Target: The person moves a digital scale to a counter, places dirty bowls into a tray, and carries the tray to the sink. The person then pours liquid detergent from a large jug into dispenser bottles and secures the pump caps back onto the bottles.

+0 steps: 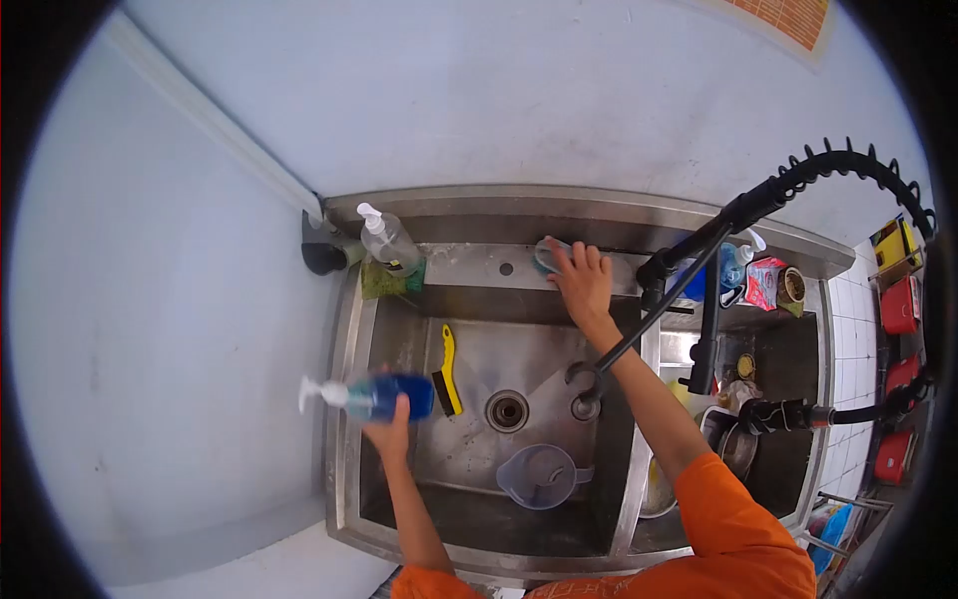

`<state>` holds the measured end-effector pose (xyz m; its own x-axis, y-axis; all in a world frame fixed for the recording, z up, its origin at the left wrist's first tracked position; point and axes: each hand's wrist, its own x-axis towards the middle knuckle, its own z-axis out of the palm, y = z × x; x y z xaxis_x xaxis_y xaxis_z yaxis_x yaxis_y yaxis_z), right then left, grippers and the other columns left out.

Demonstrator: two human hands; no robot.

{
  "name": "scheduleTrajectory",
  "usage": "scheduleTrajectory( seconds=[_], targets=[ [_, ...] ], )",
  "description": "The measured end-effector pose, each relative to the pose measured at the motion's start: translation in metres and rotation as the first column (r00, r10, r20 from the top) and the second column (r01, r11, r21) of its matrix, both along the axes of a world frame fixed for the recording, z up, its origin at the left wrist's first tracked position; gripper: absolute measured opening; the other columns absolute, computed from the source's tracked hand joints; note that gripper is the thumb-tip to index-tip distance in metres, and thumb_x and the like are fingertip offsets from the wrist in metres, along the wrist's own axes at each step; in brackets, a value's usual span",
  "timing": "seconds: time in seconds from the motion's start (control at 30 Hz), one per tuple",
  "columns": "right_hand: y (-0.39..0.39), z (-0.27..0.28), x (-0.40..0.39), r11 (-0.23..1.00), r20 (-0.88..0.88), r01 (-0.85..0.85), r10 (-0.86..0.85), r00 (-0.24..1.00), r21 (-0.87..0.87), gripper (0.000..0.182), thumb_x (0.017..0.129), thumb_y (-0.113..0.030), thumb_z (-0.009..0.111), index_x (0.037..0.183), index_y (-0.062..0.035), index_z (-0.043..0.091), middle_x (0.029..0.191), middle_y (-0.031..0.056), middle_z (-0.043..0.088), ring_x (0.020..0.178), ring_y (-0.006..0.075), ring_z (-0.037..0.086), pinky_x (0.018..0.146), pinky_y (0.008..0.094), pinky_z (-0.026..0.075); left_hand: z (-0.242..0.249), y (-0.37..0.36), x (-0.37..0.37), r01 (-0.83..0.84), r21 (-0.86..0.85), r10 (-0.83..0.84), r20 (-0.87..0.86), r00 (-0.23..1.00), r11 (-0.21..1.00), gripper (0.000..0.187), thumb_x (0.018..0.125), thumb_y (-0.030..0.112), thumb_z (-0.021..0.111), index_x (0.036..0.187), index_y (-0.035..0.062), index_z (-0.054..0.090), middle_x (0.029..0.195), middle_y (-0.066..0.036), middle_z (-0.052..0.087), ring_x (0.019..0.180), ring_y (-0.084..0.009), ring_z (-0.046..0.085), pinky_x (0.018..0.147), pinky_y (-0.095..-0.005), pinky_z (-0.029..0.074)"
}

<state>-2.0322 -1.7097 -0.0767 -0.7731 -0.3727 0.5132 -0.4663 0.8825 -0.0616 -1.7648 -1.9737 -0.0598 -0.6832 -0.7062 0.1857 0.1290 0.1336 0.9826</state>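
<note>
My left hand (387, 431) is wrapped round a pump bottle (401, 396) of blue liquid, tilted on its side over the left part of the sink, its white pump pointing left. At the sink's back ledge, my right hand (582, 280) touches a small clear container (549, 254); its fingers are bent over the rim. A yellow brush (448, 369) with dark bristles lies on the basin floor beside the drain (507, 410). Nearer to me, a clear plastic jug (540, 476) sits in the same basin.
A clear pump bottle (390, 243) stands on a green sponge (383, 281) at the back left. A black spring faucet (738, 215) arches over the right side. Dishes (736, 449) fill the right basin, and a red-and-white packet (764, 283) lies on the ledge behind.
</note>
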Motion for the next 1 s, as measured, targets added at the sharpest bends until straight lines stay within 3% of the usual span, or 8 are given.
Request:
scheduleTrajectory(
  seconds=[0.1,0.17,0.27,0.4,0.5,0.6,0.8,1.0],
  targets=[
    [-0.031,-0.013,-0.006,0.999,-0.035,-0.034,0.034,0.999,0.005,0.072,0.073,-0.026,0.073,0.141,-0.0284,0.048,0.103,0.0041,0.047,0.097,0.0223,0.048,0.080,0.0377,0.038,0.018,-0.020,-0.091,0.162,0.110,-0.149,-0.119,0.982,0.981,0.076,0.084,0.018,0.076,0.145,0.0023,0.033,0.142,-0.016,0.048,0.124,-0.0263,0.052,0.108,-0.0398,0.039],
    [-0.061,-0.018,-0.009,0.998,-0.079,-0.062,0.062,0.995,0.000,0.074,0.073,-0.032,0.075,0.142,-0.0291,0.047,0.099,0.0034,0.045,0.094,0.0211,0.047,0.077,0.0364,0.036,0.014,-0.042,-0.135,0.079,-0.077,-0.086,-0.093,0.992,0.994,0.073,0.086,0.025,0.073,0.145,0.0027,0.035,0.140,-0.012,0.050,0.121,-0.0245,0.054,0.107,-0.0392,0.039],
    [-0.111,-0.018,-0.011,0.993,-0.043,-0.112,0.114,0.993,0.044,0.064,0.078,-0.028,0.069,0.139,-0.0290,0.048,0.102,0.0034,0.046,0.099,0.0207,0.046,0.081,0.0376,0.035,-0.006,-0.080,-0.172,0.116,0.402,-0.089,-0.085,0.992,0.908,0.070,0.088,0.029,0.070,0.144,0.0029,0.038,0.136,-0.011,0.052,0.118,-0.0230,0.055,0.105,-0.0384,0.040],
    [-0.169,-0.006,-0.006,0.979,0.123,-0.182,0.170,0.978,0.093,0.047,0.089,-0.020,0.055,0.135,-0.0278,0.050,0.111,0.0036,0.049,0.108,0.0208,0.044,0.089,0.0380,0.034,0.014,-0.088,-0.186,0.327,0.335,-0.320,-0.077,0.944,0.884,0.066,0.091,0.043,0.061,0.142,0.0061,0.042,0.129,-0.015,0.058,0.118,-0.0266,0.058,0.102,-0.0397,0.044],
    [-0.160,-0.011,0.014,0.938,0.038,-0.341,0.340,0.940,0.056,0.048,0.086,-0.018,0.059,0.133,-0.0279,0.052,0.112,0.0032,0.050,0.107,0.0220,0.045,0.088,0.0383,0.034,0.016,-0.088,-0.189,0.377,0.332,-0.376,-0.069,0.924,0.865,0.067,0.092,0.044,0.059,0.144,0.0066,0.040,0.127,-0.017,0.059,0.118,-0.0278,0.058,0.103,-0.0401,0.044],
    [-0.110,0.006,0.055,0.765,0.224,-0.574,0.638,0.737,-0.292,0.053,0.080,-0.014,0.064,0.130,-0.0256,0.054,0.113,0.0040,0.051,0.106,0.0238,0.046,0.089,0.0391,0.035,0.006,-0.093,-0.191,0.366,0.312,-0.353,-0.100,0.930,0.877,0.068,0.092,0.043,0.059,0.146,0.0071,0.037,0.128,-0.017,0.058,0.118,-0.0281,0.058,0.103,-0.0404,0.044],
    [-0.081,0.025,0.025,0.948,0.218,-0.151,0.217,0.952,-0.281,0.065,0.071,-0.002,0.067,0.132,-0.0184,0.053,0.112,0.0071,0.053,0.107,0.0277,0.046,0.090,0.0429,0.037,0.010,-0.098,-0.191,0.345,0.396,-0.323,-0.124,0.938,0.851,0.068,0.087,0.028,0.072,0.143,0.0034,0.041,0.134,-0.012,0.052,0.118,-0.0236,0.056,0.101,-0.0385,0.045],
    [-0.148,-0.014,-0.014,0.873,0.269,-0.376,0.461,0.846,-0.312,0.074,0.068,0.001,0.070,0.136,-0.0181,0.050,0.123,0.0097,0.053,0.112,0.0337,0.046,0.092,0.0472,0.038,-0.003,-0.118,-0.192,0.201,0.255,-0.208,0.001,0.978,0.946,0.065,0.088,0.028,0.072,0.141,0.0025,0.043,0.131,-0.010,0.054,0.118,-0.0220,0.054,0.102,-0.0359,0.042]
  ],
)
